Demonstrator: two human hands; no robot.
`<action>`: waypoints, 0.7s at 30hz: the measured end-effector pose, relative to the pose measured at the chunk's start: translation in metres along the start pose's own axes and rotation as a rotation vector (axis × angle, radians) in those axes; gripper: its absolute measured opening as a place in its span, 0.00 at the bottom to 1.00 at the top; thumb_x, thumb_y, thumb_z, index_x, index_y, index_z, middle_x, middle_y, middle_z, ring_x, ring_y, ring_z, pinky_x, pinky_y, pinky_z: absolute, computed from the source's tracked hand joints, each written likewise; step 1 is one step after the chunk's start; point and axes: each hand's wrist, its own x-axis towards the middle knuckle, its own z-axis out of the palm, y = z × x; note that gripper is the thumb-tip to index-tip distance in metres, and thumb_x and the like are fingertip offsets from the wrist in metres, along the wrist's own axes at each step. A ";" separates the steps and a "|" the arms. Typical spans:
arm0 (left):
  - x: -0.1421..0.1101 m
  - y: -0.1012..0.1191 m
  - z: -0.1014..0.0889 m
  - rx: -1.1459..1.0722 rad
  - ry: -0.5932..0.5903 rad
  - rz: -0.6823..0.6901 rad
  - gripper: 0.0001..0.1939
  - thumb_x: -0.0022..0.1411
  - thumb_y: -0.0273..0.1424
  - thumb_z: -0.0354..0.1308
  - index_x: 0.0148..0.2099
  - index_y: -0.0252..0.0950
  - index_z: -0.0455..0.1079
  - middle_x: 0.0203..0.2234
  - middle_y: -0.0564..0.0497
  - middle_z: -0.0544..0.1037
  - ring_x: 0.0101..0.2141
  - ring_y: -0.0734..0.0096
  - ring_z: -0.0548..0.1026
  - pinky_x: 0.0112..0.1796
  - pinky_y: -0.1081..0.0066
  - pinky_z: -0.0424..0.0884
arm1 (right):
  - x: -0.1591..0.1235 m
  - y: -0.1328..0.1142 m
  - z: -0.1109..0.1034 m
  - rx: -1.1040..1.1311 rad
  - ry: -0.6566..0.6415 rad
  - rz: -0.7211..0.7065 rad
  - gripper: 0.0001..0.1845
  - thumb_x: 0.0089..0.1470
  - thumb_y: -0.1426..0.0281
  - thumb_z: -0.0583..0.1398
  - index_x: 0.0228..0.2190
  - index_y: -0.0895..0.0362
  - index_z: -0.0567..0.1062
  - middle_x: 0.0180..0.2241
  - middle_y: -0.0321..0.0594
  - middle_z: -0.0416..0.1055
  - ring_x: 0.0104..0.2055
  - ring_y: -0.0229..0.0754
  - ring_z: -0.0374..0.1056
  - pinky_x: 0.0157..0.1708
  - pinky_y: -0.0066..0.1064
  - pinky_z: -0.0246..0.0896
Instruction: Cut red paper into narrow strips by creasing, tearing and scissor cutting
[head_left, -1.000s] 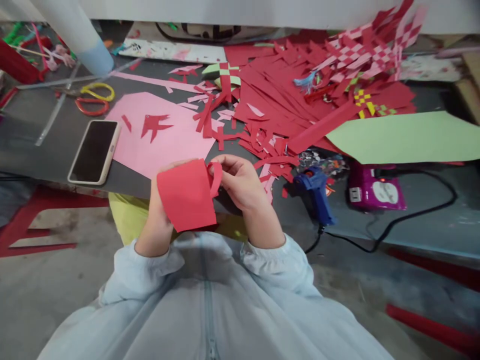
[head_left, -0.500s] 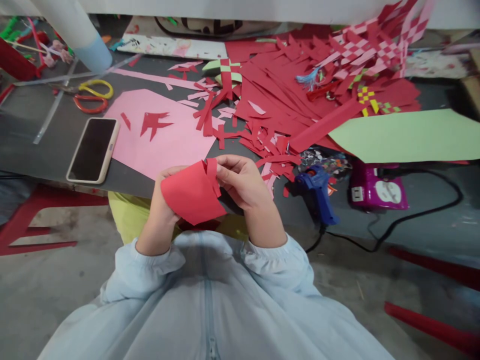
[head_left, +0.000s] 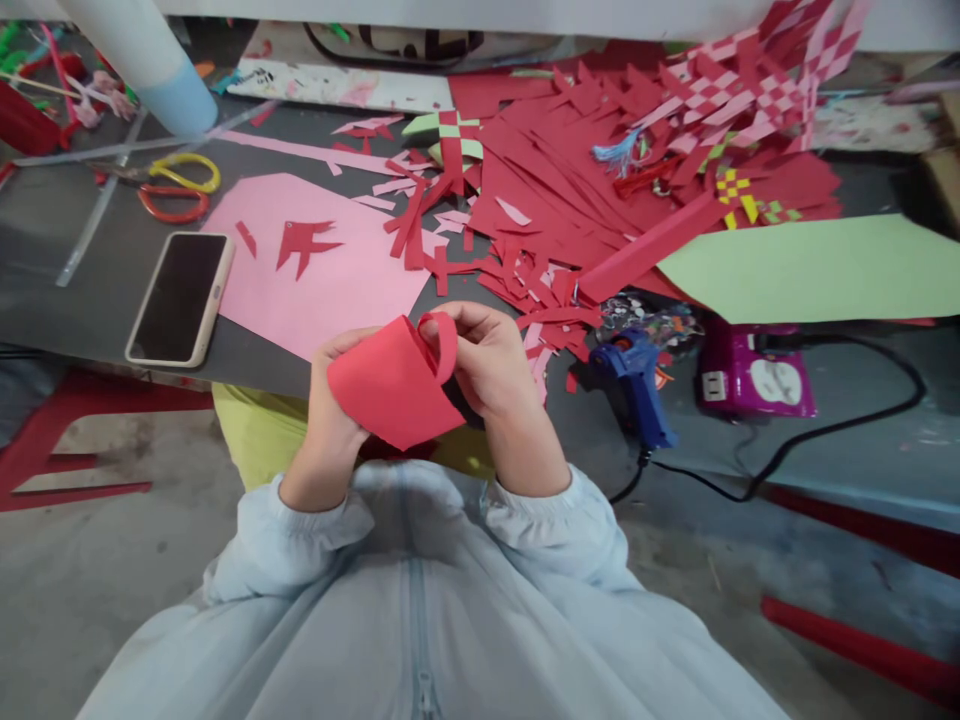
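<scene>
Between my hands, just past the table's near edge, is a bent piece of red paper (head_left: pixel 394 388) with a narrow strip curling in a loop at its upper right. My left hand (head_left: pixel 334 390) grips the paper from its left side, its fingers mostly behind the sheet. The thumb and fingers of my right hand (head_left: pixel 484 355) pinch the looped red strip (head_left: pixel 448 345). Beyond them on the table lies a pink sheet (head_left: pixel 322 270) with a small red paper cutout (head_left: pixel 306 245) on it.
Left of the pink sheet lie a phone (head_left: pixel 180 300) and scissors (head_left: pixel 180 187). A blue glue gun (head_left: pixel 641 385), its cable and a purple box (head_left: pixel 757 380) are at right. Red paper strips (head_left: pixel 555 190) pile at the back, beside a green sheet (head_left: pixel 817 270).
The strip at my right hand has gone from folded nearly flat against the paper to a rounder, open loop. Both hands and the paper have shifted slightly right.
</scene>
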 end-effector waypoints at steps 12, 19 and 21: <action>-0.014 0.014 0.004 0.139 -0.005 0.145 0.09 0.47 0.33 0.74 0.34 0.42 0.81 0.32 0.52 0.83 0.34 0.69 0.79 0.35 0.72 0.76 | -0.002 -0.005 -0.001 0.031 -0.095 0.121 0.17 0.32 0.62 0.76 0.23 0.56 0.78 0.21 0.30 0.72 0.22 0.31 0.64 0.27 0.27 0.65; -0.001 0.009 -0.001 0.042 -0.035 -0.002 0.11 0.41 0.34 0.76 0.28 0.39 0.79 0.24 0.54 0.80 0.22 0.76 0.72 0.23 0.76 0.69 | -0.002 -0.006 0.000 0.015 -0.103 0.088 0.18 0.35 0.59 0.75 0.24 0.56 0.77 0.22 0.30 0.71 0.25 0.31 0.64 0.31 0.27 0.65; 0.000 0.007 -0.002 0.041 -0.040 -0.022 0.11 0.42 0.34 0.75 0.27 0.38 0.78 0.22 0.55 0.78 0.20 0.79 0.69 0.21 0.78 0.66 | -0.002 -0.007 0.001 -0.010 -0.113 0.085 0.18 0.36 0.58 0.75 0.24 0.56 0.77 0.21 0.29 0.69 0.24 0.31 0.63 0.31 0.27 0.65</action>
